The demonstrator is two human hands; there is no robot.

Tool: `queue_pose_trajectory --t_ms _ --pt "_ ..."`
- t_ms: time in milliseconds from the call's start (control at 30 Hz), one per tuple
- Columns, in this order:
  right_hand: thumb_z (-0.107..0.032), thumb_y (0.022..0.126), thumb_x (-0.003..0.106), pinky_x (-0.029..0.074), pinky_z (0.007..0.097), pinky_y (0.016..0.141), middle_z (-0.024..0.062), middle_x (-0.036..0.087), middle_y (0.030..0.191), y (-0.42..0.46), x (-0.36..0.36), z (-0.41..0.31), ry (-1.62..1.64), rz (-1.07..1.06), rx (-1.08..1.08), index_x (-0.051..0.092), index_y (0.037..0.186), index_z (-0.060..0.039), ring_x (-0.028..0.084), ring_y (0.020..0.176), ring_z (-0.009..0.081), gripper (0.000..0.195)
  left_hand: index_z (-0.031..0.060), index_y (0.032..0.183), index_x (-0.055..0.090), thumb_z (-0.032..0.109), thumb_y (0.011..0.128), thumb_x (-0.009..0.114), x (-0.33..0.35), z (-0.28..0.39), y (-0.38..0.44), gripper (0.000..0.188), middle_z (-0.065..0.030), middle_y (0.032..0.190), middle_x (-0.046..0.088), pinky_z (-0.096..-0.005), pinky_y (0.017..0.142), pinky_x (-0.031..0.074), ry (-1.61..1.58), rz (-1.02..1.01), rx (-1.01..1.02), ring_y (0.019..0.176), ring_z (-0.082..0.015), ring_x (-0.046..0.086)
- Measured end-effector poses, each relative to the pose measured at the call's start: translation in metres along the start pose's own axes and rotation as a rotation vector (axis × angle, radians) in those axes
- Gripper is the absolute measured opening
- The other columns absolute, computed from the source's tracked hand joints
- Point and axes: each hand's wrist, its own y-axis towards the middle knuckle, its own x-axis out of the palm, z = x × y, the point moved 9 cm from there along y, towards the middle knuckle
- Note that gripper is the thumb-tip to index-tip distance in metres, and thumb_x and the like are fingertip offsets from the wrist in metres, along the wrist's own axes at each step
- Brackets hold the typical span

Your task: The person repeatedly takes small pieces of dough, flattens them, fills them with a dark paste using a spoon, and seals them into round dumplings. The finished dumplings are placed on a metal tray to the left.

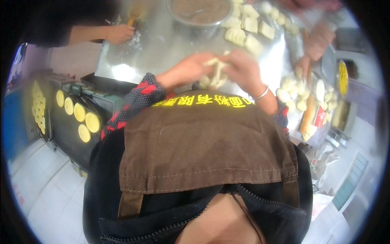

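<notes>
My left hand (195, 67) and my right hand (243, 68) come together over the near edge of a steel table (158, 45). Between them they grip a pale piece of dough (218, 71), pulled into an uneven shape and blurred. A silver-coloured bangle circles my right wrist. More dough shows below my fingers, partly hidden by them. Farther back lie several flat, folded dough pieces (251, 24), close to a large metal bowl (201, 12) of brown filling with a utensil in it.
At left, a dark griddle (70, 131) bears several round flatbreads (79, 112). A co-worker's hand (120, 33) holds a wooden handle at the upper left. Another co-worker's hand (302, 65) is at the right, near dough balls (294, 88) and a long rolling pin (307, 114).
</notes>
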Motion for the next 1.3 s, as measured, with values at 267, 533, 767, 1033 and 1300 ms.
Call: queue_pose_trajectory --t_ms 267,533,767,1033,1300 --pt "0.0 0.077 0.065 0.051 0.0243 0.055 0.0092 0.06 0.093 -0.009 -0.01 0.034 0.386 0.18 0.245 0.065 0.095 0.0016 0.064 0.065 0.015 0.018 -0.0009 0.135 0.034 0.001 0.091 0.042 -0.001 -0.001 0.002 0.044 -0.0147 0.132 0.044 -0.045 0.098 0.046 -0.807 0.003 0.009 0.116 -0.0288 0.051" --pt "-0.007 0.079 0.063 0.051 0.0266 0.053 0.0084 0.057 0.081 0.0 0.007 0.015 0.174 -0.03 0.171 0.063 0.091 -0.0002 0.062 0.065 0.0147 0.013 0.002 0.132 0.041 0.006 0.093 0.046 0.004 -0.003 0.002 0.04 -0.0117 0.12 0.055 -0.0335 0.085 0.051 -0.176 -0.055 -0.037 0.109 -0.0214 0.056" --pt "-0.008 0.085 0.062 0.052 0.0248 0.053 0.0044 0.061 0.082 -0.012 0.014 0.076 0.125 0.171 0.227 0.06 0.097 0.0008 0.063 0.066 0.0118 0.015 0.0068 0.131 0.039 0.015 0.093 0.052 -0.004 -0.01 0.007 0.042 -0.0097 0.123 0.051 -0.0406 0.091 0.051 -0.841 -0.059 0.087 0.111 -0.0231 0.055" --pt "0.0 0.08 0.063 0.05 0.024 0.05 0.008 0.054 0.093 0.005 0.006 0.01 0.069 -0.007 0.118 0.059 0.095 0.0027 0.062 0.068 0.0127 0.016 0.0043 0.127 0.042 0.012 0.096 0.041 -0.01 -0.009 0.005 0.032 -0.0096 0.107 0.055 -0.0299 0.059 0.055 -0.237 0.031 -0.009 0.078 -0.0173 0.062" --pt "-0.007 0.082 0.062 0.045 0.0304 0.058 0.0101 0.051 0.082 0.003 0.005 0.027 -0.08 0.037 0.082 0.057 0.099 -0.0047 0.056 0.065 0.0194 0.019 0.005 0.125 0.044 0.018 0.097 0.044 -0.003 -0.026 0.015 0.032 -0.0093 0.112 0.055 -0.0329 0.077 0.055 -0.558 0.045 0.016 0.094 -0.0188 0.061"
